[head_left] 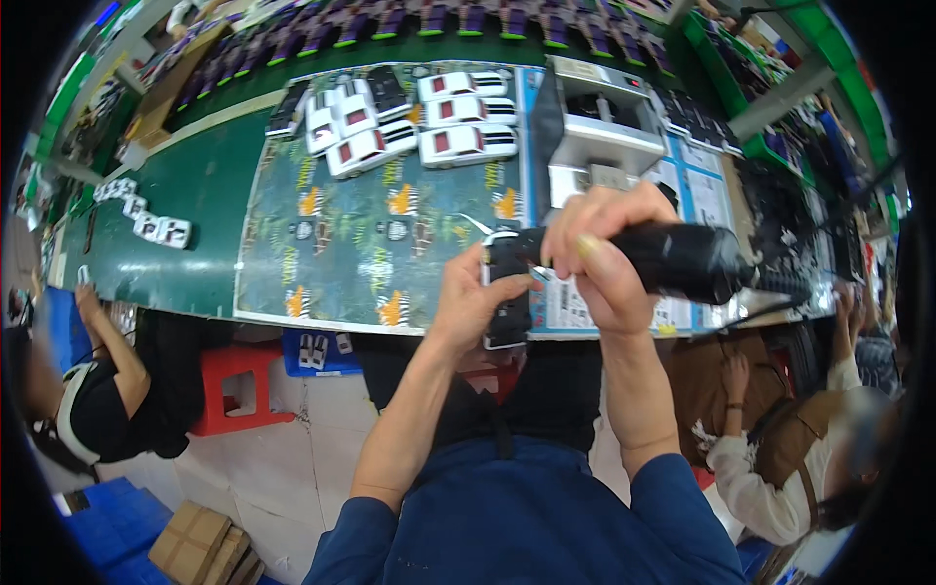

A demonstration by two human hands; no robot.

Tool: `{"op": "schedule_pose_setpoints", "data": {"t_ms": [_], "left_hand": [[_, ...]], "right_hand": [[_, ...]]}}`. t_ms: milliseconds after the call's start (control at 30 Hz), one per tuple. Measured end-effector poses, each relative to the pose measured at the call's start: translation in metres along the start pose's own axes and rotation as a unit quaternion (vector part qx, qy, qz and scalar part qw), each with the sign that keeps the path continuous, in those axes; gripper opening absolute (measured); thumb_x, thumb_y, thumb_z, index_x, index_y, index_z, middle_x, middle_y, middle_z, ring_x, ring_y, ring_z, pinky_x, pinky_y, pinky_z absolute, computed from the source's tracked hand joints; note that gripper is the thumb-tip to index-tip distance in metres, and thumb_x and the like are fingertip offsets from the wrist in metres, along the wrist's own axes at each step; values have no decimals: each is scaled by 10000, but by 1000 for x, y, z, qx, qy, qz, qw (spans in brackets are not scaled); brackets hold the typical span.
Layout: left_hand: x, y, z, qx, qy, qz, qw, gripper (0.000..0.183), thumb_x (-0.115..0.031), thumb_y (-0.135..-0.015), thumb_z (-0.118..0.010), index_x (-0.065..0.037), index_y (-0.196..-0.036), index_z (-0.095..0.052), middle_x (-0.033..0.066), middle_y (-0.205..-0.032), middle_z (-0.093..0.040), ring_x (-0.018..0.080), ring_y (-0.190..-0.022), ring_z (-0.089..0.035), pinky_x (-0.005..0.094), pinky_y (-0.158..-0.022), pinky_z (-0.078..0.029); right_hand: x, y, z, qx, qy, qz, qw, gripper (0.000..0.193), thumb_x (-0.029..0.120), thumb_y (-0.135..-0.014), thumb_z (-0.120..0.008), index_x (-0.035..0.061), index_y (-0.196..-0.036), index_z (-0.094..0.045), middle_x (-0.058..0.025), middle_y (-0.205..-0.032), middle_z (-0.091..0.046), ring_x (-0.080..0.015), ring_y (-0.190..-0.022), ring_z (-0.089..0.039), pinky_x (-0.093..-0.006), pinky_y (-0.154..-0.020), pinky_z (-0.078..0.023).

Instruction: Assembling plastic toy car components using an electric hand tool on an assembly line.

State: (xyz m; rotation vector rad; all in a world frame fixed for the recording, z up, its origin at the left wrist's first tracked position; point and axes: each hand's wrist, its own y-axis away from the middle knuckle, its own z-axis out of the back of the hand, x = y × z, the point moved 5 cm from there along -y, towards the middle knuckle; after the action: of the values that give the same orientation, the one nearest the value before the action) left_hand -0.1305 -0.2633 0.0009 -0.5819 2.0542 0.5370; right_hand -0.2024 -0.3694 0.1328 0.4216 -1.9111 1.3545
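A green worktop [200, 185] carries a patterned mat [370, 244], a grey machine [604, 122] and a cluster of white toy cars [409, 122]. Over its near edge, the right hand [600, 253] has its grip clamped on a black power tool [682, 258], tip against a black-and-white toy car [507, 292] held tight in the left hand [468, 302]

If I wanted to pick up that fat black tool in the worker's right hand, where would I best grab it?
Probably around the thick round barrel of the black tool, as the right hand does now: fingers wrapped over the top, from the end nearest the body. It lies roughly level, its tip pointing left at the small toy car held by the left hand, so keep clear of that end.
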Motion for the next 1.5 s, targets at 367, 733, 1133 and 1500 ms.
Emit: {"op": "schedule_pose_setpoints", "data": {"t_ms": [367, 733, 1133, 1500], "left_hand": [[23, -2, -15, 32, 36, -1, 999, 214, 63, -734, -651, 5, -938, -632, 51, -814, -661, 126, -697, -638, 285, -645, -520], [23, -10, 4, 38, 253, 86, 963, 273, -103, -806, -711, 0, -1053, -656, 97, -953, -680, 196, -864, -659, 329, -761, -538], [18, 2, 9, -1, 186, 26, 982, 555, 93, -763, -528, 43, -1308, -441, 208, -1283, -574, 342, -1043, -668, 460, -704, -644], [22, 4, 11, -24, 158, 4, 987, 520, 110, -779, -614, -48, -1256, -482, 139, -1184, -601, 241, -1010, -649, 437, -791, -615]], "right_hand": [[1, 10, 18, 7, -99, -7, 995, 227, 150, -844, -648, 31, -853, -454, -73, -637, -504, -139, -507, -479, -260, -518, -441], [45, 9, 43, -104, -91, 46, 989, 212, 278, -927, -554, 77, -928, -489, -37, -678, -469, -131, -561, -447, -273, -521, -399], [40, -20, 94, -181, 67, 57, 980, 118, 18, -819, -737, 18, -808, -619, -49, -601, -603, -110, -480, -581, -235, -480, -471], [30, -37, 77, -82, 182, -68, 977, 186, 147, -876, -688, 39, -774, -575, -32, -560, -542, -110, -429, -504, -252, -449, -422]]}}
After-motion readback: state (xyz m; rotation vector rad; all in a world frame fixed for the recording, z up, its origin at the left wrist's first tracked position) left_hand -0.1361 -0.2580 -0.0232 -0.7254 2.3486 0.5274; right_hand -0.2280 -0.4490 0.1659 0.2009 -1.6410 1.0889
